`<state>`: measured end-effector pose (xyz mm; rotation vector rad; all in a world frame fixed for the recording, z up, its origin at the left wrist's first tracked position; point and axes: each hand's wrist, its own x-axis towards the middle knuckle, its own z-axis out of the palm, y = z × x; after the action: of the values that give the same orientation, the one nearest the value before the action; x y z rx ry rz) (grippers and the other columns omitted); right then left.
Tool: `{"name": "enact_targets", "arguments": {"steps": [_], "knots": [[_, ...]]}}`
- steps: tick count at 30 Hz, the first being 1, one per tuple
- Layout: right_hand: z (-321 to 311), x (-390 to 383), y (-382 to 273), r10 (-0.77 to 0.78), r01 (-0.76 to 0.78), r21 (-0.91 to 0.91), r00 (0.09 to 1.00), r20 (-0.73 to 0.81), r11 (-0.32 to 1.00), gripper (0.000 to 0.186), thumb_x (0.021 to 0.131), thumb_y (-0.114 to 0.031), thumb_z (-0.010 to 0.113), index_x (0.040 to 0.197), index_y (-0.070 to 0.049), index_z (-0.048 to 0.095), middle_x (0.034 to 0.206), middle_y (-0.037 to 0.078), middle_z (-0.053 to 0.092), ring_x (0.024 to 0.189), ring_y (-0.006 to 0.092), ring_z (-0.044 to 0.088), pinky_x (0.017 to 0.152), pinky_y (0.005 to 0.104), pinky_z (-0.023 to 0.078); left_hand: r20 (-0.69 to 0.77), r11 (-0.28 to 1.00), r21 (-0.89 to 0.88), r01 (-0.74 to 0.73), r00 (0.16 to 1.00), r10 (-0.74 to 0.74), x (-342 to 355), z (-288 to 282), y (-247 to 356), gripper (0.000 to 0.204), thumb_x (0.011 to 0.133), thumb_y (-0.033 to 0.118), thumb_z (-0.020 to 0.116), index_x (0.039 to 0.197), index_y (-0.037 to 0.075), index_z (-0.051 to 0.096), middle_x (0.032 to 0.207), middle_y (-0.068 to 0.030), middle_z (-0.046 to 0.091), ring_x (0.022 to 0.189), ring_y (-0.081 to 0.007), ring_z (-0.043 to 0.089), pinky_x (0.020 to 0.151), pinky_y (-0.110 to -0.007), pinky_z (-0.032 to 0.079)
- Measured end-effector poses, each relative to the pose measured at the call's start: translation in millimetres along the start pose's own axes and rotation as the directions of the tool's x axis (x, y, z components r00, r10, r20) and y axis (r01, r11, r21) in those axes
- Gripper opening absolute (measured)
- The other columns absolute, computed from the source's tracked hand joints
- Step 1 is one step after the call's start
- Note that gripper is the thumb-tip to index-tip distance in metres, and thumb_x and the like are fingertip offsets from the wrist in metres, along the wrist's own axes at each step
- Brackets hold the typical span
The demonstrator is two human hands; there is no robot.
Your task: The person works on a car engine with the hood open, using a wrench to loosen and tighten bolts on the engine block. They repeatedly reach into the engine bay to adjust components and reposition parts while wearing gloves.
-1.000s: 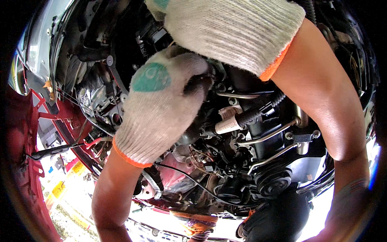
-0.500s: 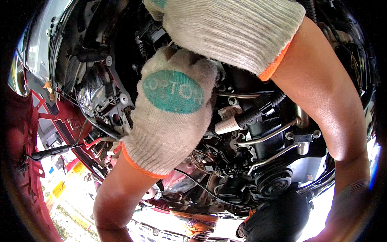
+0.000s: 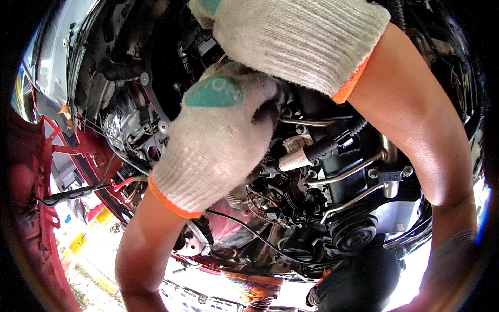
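Both my hands wear white knit gloves with orange cuffs and reach into a car's engine bay. My left hand [image 3: 218,140], with a green patch on its back, is at the centre. Its fingers curl shut on a dark engine part [image 3: 278,106] that they mostly hide. My right hand [image 3: 296,41] crosses above it at the top of the view, and its fingers are out of sight. Just right of my left hand lies a white-ended black hose connector [image 3: 293,160].
Thin metal pipes [image 3: 343,174] run across the black engine block, with a round pulley [image 3: 353,234] below them. A black cable [image 3: 244,229] loops under my left wrist. The red body frame [image 3: 26,171] curves along the left. A dark rounded shape [image 3: 358,281] sits at the bottom.
My left hand has rolled: its back faced me half a second ago, and now it is turned sideways again, with the fingers still curled at the same spot. My right arm has stayed put.
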<state>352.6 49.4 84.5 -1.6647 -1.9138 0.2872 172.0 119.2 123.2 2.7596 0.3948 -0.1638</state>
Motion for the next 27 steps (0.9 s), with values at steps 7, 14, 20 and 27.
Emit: {"name": "enact_targets", "arguments": {"steps": [7,14,20,27], "knots": [[-11,2,-5,0.018,-0.018,-0.026,1.0,-0.001,0.999,0.039,0.093,-0.017,0.069,0.13,-0.006,0.064,0.125,0.011,0.065,0.114,0.021,0.064,0.096,0.0316,0.053,-0.033,0.991,0.126,-0.036,0.999,0.041,5,-2,2,0.028,0.086,0.021,0.071,0.111,0.007,0.07,0.101,-0.022,0.07,0.097,-0.0429,0.067,0.085,-0.053,0.054],[-17,-6,-4,0.047,-0.047,-0.06,0.999,0.003,0.997,0.039,0.094,-0.018,0.069,0.13,-0.006,0.064,0.125,0.011,0.066,0.114,0.0208,0.065,0.095,0.0316,0.053,-0.049,0.986,0.155,-0.059,0.997,0.067,12,3,10,0.03,0.087,0.022,0.071,0.111,0.004,0.07,0.103,-0.0221,0.07,0.098,-0.0426,0.067,0.086,-0.053,0.054],[-2,5,-1,0.002,-0.002,0.015,1.0,-0.011,1.0,0.039,0.094,-0.018,0.069,0.13,-0.006,0.065,0.125,0.011,0.066,0.114,0.0206,0.065,0.095,0.0316,0.054,0.087,0.993,0.108,0.045,0.995,-0.055,6,-6,0,0.03,0.086,0.024,0.072,0.108,0.004,0.07,0.106,-0.0209,0.071,0.1,-0.042,0.067,0.087,-0.051,0.054],[-17,-2,-7,0.033,-0.033,-0.038,0.999,-0.005,0.999,0.039,0.094,-0.018,0.069,0.131,-0.007,0.065,0.125,0.011,0.066,0.114,0.0204,0.065,0.095,0.0317,0.054,0.053,0.998,0.048,-0.032,0.998,0.029,17,-4,5,0.028,0.085,0.024,0.072,0.105,0.005,0.07,0.102,-0.0207,0.071,0.096,-0.0429,0.068,0.085,-0.052,0.054]]}}
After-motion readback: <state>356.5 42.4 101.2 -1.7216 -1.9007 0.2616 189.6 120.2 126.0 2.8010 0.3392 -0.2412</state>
